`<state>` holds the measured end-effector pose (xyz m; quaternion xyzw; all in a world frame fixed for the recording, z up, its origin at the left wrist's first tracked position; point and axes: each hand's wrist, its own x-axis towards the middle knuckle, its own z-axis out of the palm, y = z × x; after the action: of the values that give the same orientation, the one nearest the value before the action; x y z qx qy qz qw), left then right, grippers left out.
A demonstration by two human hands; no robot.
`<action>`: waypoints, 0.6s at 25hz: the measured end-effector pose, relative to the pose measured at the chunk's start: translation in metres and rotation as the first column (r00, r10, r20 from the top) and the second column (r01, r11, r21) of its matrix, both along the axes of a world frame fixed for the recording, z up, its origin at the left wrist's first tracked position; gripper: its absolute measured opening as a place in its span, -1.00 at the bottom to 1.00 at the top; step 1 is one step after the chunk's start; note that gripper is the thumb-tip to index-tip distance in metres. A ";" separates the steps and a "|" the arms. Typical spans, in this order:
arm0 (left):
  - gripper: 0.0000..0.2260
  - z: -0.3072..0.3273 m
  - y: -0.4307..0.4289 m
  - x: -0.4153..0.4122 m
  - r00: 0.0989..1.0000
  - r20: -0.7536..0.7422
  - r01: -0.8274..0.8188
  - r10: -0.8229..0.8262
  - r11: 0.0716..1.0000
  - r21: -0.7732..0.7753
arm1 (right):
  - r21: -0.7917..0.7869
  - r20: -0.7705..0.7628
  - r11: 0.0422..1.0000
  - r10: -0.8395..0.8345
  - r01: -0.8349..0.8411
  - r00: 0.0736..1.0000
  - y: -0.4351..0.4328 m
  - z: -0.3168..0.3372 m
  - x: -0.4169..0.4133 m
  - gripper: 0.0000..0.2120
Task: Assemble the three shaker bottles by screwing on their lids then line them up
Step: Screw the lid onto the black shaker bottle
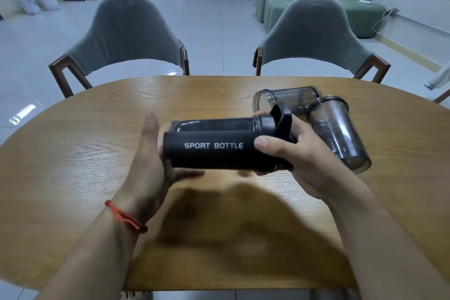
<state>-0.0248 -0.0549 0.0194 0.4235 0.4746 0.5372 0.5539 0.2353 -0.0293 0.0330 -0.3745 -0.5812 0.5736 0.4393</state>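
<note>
Over table point(73, 153): three bottles, one lid seen. SPORT bottle point(211, 151) level between hands; two lidless bottles point(292, 98) point(338, 129) lying just beyond right hand point(299, 161). Left hand point(148, 153) flat, bracing base; right hand grasping lid point(270, 124). Keep lid square on threads, base steady, twist till snug.

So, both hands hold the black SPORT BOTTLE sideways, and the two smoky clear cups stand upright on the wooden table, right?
No. The head view shows the far smoky clear cup and the near smoky clear cup lying on their sides on the wooden table. The left hand and right hand do hold the black bottle sideways.
</note>
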 end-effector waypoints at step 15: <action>-0.23 -0.014 0.004 -0.022 0.921 -0.300 0.313 -0.248 0.929 0.195 | -0.036 0.000 0.992 -0.121 0.121 0.993 0.010 -0.007 0.013 -0.53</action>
<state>-0.0466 -0.0514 0.0051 0.6204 0.4115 0.4420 0.5004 0.2481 -0.0190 0.0263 -0.4164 -0.5467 0.5564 0.4672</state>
